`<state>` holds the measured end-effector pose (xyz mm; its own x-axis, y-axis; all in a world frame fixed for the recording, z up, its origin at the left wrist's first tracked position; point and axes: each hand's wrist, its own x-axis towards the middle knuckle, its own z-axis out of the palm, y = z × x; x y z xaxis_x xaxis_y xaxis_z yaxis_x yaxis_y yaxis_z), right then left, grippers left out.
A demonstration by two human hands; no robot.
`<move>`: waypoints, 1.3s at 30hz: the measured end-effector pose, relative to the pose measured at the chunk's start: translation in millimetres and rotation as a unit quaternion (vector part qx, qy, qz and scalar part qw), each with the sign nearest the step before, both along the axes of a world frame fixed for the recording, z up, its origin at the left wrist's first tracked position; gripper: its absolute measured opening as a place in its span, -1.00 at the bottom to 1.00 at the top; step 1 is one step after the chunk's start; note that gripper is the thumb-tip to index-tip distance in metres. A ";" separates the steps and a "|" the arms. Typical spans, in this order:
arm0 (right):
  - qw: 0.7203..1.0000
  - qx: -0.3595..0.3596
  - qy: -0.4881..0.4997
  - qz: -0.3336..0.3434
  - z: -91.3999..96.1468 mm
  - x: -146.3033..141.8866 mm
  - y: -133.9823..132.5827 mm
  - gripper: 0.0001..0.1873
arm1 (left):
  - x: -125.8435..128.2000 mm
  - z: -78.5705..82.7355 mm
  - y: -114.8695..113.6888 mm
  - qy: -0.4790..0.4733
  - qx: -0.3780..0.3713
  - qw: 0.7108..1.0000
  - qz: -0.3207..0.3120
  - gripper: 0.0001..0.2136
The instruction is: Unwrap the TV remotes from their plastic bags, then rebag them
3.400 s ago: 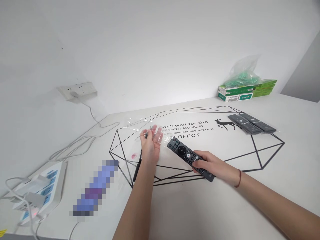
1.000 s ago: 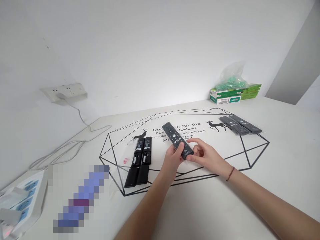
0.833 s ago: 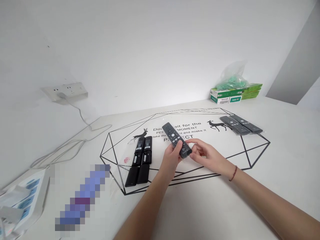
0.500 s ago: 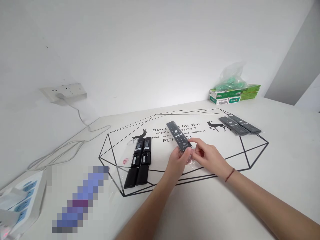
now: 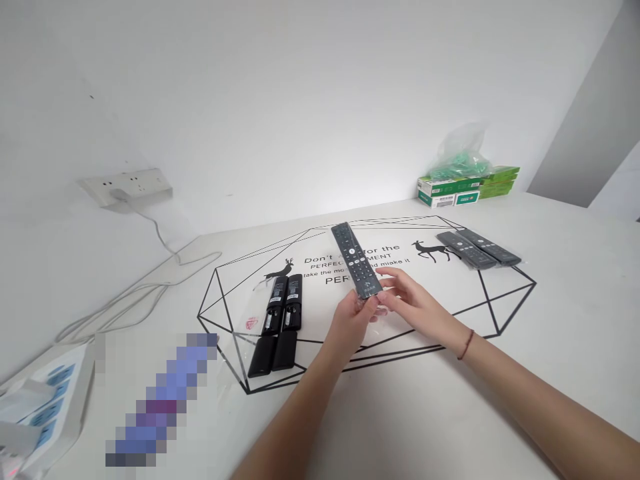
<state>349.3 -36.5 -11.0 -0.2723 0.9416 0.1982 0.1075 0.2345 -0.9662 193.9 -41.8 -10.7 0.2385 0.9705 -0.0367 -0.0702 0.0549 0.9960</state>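
My left hand (image 5: 350, 323) pinches the near end of a black remote control (image 5: 356, 260), which points away from me above the white table (image 5: 425, 413). My right hand (image 5: 413, 303) is closed at the same end, fingers on a bit of clear plastic wrap (image 5: 383, 312) under the remote. To the left lie two black remotes face down with open battery bays (image 5: 284, 303) and their two loose covers (image 5: 273, 353) just in front.
Two more remotes in clear wrap (image 5: 477, 248) lie at the right of the printed geometric decal. Green boxes with a plastic bag (image 5: 467, 183) stand at the back wall. A power strip (image 5: 45, 407) and white cables (image 5: 140, 293) are at the left, with a wall socket (image 5: 127, 188).
Earlier my left hand held clear plastic and my right held the remote on the table. The remote is now lifted in both hands and its far end has swung from left to more straight ahead.
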 end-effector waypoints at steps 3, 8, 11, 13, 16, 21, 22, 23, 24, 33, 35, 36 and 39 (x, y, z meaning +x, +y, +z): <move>0.998 -0.039 0.037 0.012 -1.6 -0.2 2.9 -0.53 | 0.9 -2.8 -0.2 0.007 0.018 0.999 -0.037 -0.68; 0.994 -0.061 0.071 0.050 -1.9 2.6 5.5 -0.47 | -0.9 -9.2 0.4 0.004 0.020 1.000 -0.001 -0.37; 0.995 -0.042 0.068 0.056 -0.9 3.6 4.8 -0.40 | -4.5 -3.7 -1.3 0.040 0.047 0.998 0.017 -0.30; 0.997 -0.019 0.063 0.051 -0.2 3.6 3.6 -0.34 | -5.8 3.8 -3.9 0.065 0.074 0.995 0.035 -0.29; 0.997 0.025 0.052 0.045 0.3 3.1 1.2 -0.31 | -5.5 14.3 -8.8 0.112 0.105 0.986 0.070 -0.23; 0.997 0.070 -0.013 0.002 0.1 1.1 -2.7 -0.55 | -4.9 19.1 -13.6 0.128 0.162 0.975 0.087 -0.28; 0.997 0.072 -0.016 -0.003 0.4 0.6 -3.5 -0.55 | -5.7 19.3 -13.9 0.127 0.173 0.973 0.085 -0.31; 0.997 0.072 -0.015 -0.005 0.9 0.2 -4.5 -0.55 | -6.7 19.7 -13.9 0.132 0.182 0.971 0.079 -0.34; 0.997 0.072 -0.010 -0.003 1.6 0.0 -5.5 -0.54 | -8.1 20.4 -13.8 0.141 0.189 0.969 0.071 -0.38; 0.995 0.103 0.007 0.000 9.2 4.1 -9.1 -0.58 | -18.6 27.7 -11.7 0.103 0.156 0.982 0.001 -0.53; 0.992 0.127 -0.016 -0.019 8.4 4.7 -8.4 -0.60 | -17.4 25.7 -11.7 0.080 0.139 0.987 0.010 -0.56; 0.988 0.145 -0.032 -0.027 8.0 4.7 -8.5 -0.61 | -16.1 24.1 -11.8 0.074 0.138 0.988 0.017 -0.58; 0.970 0.214 -0.095 -0.056 7.8 3.5 -10.8 -0.62 | -9.4 17.8 -13.5 0.073 0.163 0.982 0.064 -0.63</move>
